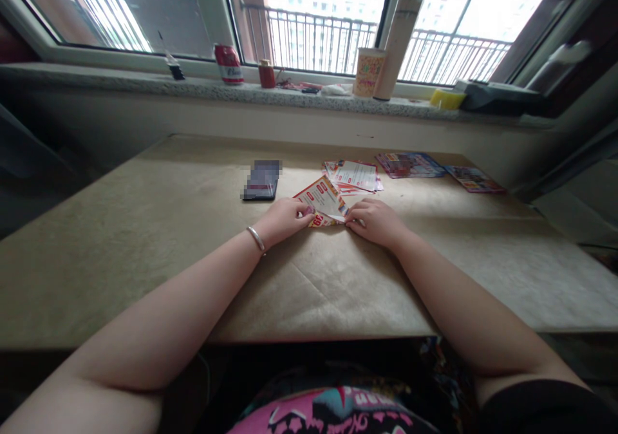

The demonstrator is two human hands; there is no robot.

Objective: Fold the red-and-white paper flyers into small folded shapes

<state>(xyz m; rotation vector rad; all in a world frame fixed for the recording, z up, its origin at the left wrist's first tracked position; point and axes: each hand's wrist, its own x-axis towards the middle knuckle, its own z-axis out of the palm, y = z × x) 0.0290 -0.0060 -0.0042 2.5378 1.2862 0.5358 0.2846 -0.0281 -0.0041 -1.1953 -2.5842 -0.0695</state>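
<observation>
The left hand (284,218) and the right hand (374,220) are both resting on the desk (145,241), and their fingers are pressing and pinching a folded red-and-white leaflet (324,201) that is lying flat between them. A phone (262,180) is lying just beside the leaflet, to its left. Behind it, more leaflets (356,176) are lying in a small pile, and two colourful ones (409,164) are lying further right.
</observation>
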